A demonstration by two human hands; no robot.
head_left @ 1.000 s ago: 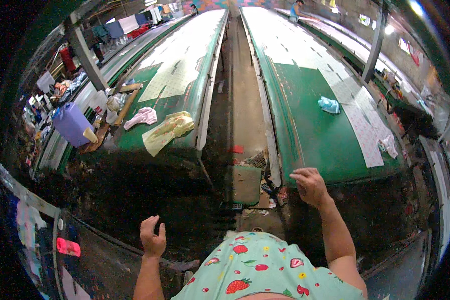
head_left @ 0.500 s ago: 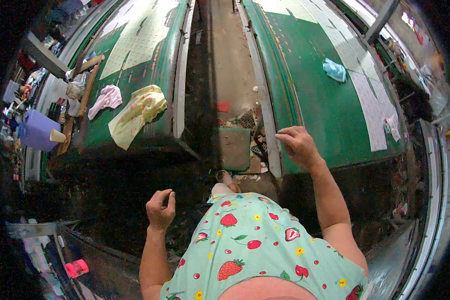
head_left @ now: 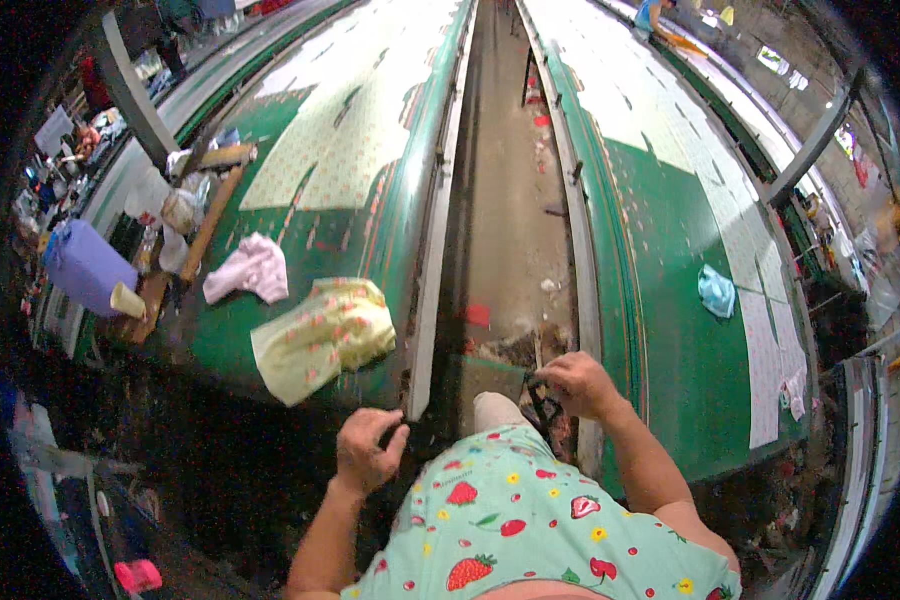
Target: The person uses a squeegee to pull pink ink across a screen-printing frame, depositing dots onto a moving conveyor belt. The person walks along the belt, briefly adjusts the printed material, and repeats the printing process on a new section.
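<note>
The yellow cloth (head_left: pixel 325 340) lay rumpled on the green table (head_left: pixel 220 335). Nearer the person and right of that cloth, the left hand (head_left: pixel 370 450) hung with fingers loosely curled and free, thumb apart. The right hand (head_left: pixel 578 386) was farther right of it, fingers bent; whether they gripped anything could not be told. The pink cloth (head_left: pixel 250 270) lay beyond it, leftward.

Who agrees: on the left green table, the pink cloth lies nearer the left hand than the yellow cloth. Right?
No: in the head view, the yellow cloth lies nearer the left hand than the pink cloth, both on the left green table.
</note>
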